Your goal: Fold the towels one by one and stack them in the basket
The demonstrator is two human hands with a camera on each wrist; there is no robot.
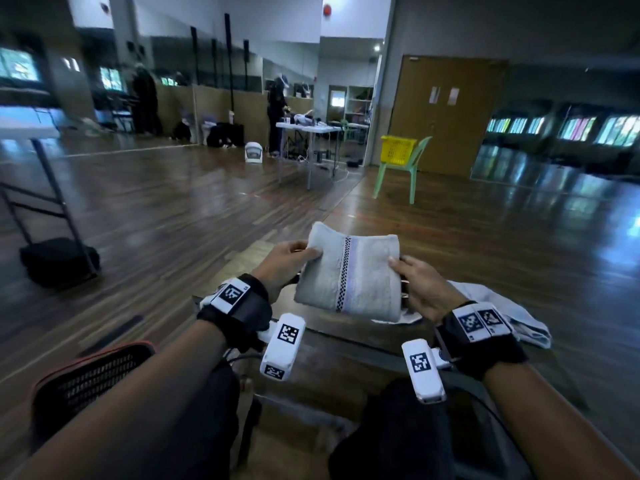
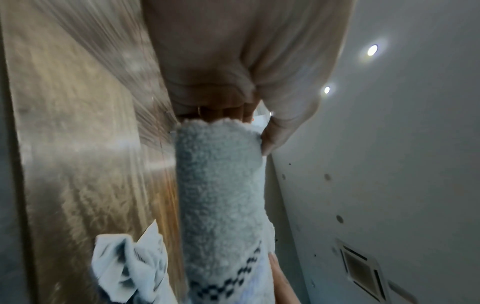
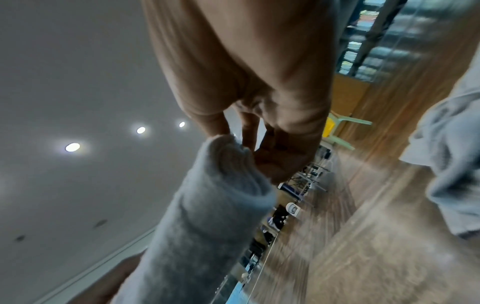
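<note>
A folded pale grey towel (image 1: 349,271) with a checkered stripe is held up in the air above a dark wooden table (image 1: 332,341). My left hand (image 1: 294,254) pinches its left edge, thumb on top. My right hand (image 1: 412,282) grips its right edge. In the left wrist view the folded towel (image 2: 221,195) runs away from my fingers (image 2: 221,111) seen edge-on. In the right wrist view the towel (image 3: 207,216) sits between thumb and fingers (image 3: 275,160). A black mesh basket (image 1: 93,379) with a red rim stands at lower left, beside my left forearm.
A crumpled light towel (image 1: 502,313) lies on the table at the right, behind my right wrist. A black table leg and dark bag (image 1: 59,261) stand on the floor at left. A green chair with a yellow basket (image 1: 398,154) is far off.
</note>
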